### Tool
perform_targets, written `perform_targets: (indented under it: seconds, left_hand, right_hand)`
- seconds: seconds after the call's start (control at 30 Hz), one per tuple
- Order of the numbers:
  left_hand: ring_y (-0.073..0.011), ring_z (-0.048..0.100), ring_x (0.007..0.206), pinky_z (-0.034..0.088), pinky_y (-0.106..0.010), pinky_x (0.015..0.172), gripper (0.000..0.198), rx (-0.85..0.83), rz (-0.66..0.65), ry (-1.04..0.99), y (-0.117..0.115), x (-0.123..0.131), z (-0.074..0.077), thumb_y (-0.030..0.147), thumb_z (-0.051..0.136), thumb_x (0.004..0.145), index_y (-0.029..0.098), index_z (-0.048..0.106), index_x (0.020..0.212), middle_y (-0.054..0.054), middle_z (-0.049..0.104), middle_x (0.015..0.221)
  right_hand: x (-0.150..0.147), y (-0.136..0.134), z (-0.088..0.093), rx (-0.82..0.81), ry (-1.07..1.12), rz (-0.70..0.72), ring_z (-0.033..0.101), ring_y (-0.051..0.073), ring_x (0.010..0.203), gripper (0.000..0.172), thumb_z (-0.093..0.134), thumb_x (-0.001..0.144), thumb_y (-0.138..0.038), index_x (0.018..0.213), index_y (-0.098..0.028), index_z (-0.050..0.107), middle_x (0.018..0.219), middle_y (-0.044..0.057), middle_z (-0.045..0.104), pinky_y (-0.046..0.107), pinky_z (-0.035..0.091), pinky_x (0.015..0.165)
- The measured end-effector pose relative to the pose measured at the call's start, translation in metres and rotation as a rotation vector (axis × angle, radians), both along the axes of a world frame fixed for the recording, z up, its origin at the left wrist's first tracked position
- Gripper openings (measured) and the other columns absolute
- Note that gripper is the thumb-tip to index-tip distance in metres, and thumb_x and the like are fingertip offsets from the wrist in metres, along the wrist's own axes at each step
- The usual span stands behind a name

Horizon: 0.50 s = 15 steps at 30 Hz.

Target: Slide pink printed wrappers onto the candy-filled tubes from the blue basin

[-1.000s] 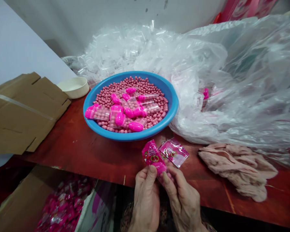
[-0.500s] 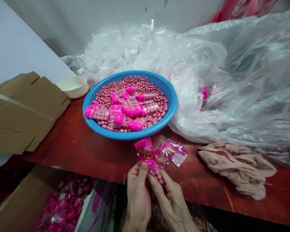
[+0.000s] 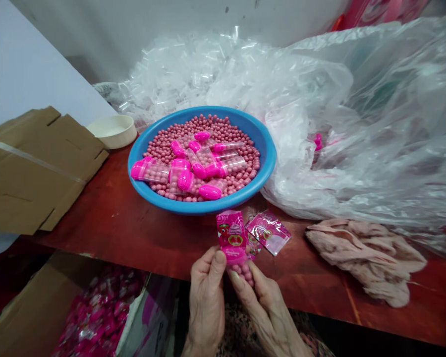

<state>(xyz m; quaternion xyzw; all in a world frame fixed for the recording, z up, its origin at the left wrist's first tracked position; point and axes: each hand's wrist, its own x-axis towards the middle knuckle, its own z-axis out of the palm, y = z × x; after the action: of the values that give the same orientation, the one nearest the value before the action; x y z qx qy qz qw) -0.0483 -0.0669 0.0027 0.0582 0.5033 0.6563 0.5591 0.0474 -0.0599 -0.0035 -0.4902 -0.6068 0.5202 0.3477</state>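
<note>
A small clear container of pink candy balls has a pink printed wrapper sleeve over its far end. My left hand pinches the sleeve's left edge between thumb and fingers. The ball-filled near end is gripped by my right hand, thumb on one side and fingers on the other. Just beyond, flat printed wrappers lie on the table. Behind them stands a blue basin full of loose pink balls, with several pink-capped clear containers lying on top.
Clear plastic bags of transparent containers fill the back and right of the red table. A crumpled cloth lies at right. Folded cardboard and a white dish are at left. An open box with pink packets sits below.
The wrapped container has turned more upright, so its printed front faces me more squarely. My left hand has shifted slightly left; both hands keep hold.
</note>
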Motion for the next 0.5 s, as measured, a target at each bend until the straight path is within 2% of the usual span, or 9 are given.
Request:
perform_targets:
  seconds: [0.13,0.3,0.43,0.5]
  left_hand:
    - [-0.0172,0.064,0.069,0.05,-0.029,0.071,0.025,0.025,-0.048,-0.059,-0.001,0.008,0.001,0.037,0.063,0.078,0.016,0.067,0.067,-0.004,0.067,0.061]
    - [-0.019,0.065,0.075,0.05,-0.03,0.073,0.028,-0.024,-0.008,-0.084,-0.004,0.021,0.005,0.04,0.059,0.08,0.015,0.071,0.079,-0.007,0.07,0.069]
    - [-0.0184,0.064,0.076,0.049,-0.03,0.077,0.019,0.005,0.003,-0.114,-0.003,0.015,0.002,0.034,0.064,0.078,0.015,0.07,0.075,-0.005,0.07,0.069]
    - [-0.018,0.064,0.077,0.049,-0.031,0.078,0.022,0.009,0.022,-0.084,-0.002,0.007,0.0,0.036,0.063,0.078,0.015,0.07,0.079,-0.005,0.071,0.074]
  right_hand:
    - [-0.001,-0.003,-0.005,-0.014,0.024,0.02,0.058,0.012,0.054,0.025,0.047,0.09,-0.037,0.079,-0.017,0.056,0.064,0.0,0.062,0.017,0.045,0.051]
    - [0.001,-0.005,-0.009,0.041,0.011,0.015,0.054,0.009,0.047,0.024,0.044,0.091,-0.036,0.076,-0.018,0.051,0.059,-0.003,0.055,0.016,0.039,0.046]
    - [0.004,0.0,-0.008,0.049,-0.046,0.011,0.055,0.011,0.048,0.025,0.044,0.091,-0.036,0.075,-0.019,0.05,0.059,-0.002,0.057,0.017,0.04,0.046]
    - [0.005,0.002,-0.007,0.035,-0.073,0.026,0.056,0.012,0.05,0.025,0.043,0.091,-0.036,0.076,-0.018,0.052,0.061,-0.001,0.058,0.018,0.041,0.048]
